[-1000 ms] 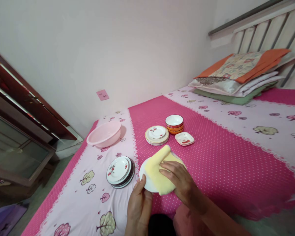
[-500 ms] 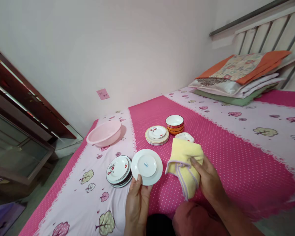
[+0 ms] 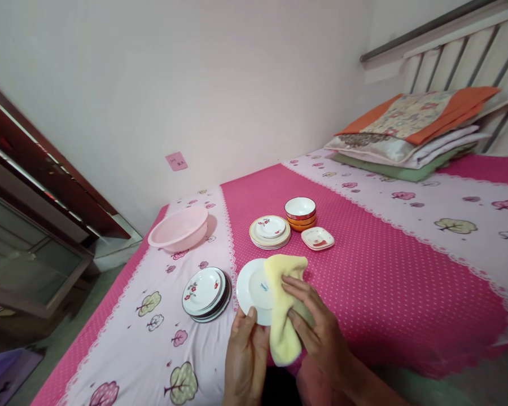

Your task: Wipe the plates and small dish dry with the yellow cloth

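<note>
My left hand (image 3: 248, 352) grips the near rim of a small white plate (image 3: 251, 287), underside up with a blue mark showing. My right hand (image 3: 315, 327) clutches a yellow cloth (image 3: 283, 299) and presses it onto the right half of that plate, covering it. Both are held just above the pink bedspread (image 3: 385, 282), close to my body. To the left lies a stack of flowered plates (image 3: 205, 287).
Farther back stand a second plate stack (image 3: 270, 231), stacked orange-and-red bowls (image 3: 300, 213), a small square dish (image 3: 318, 238) and a pink plastic basin (image 3: 179, 229). Folded bedding (image 3: 410, 132) lies by the headboard at the right. A wooden cabinet (image 3: 34, 225) stands to the left.
A second ago the cloth lay over the plate; then my right hand lifted it off to the right while the plate showed its underside. Now the cloth is back on the plate's right half.
</note>
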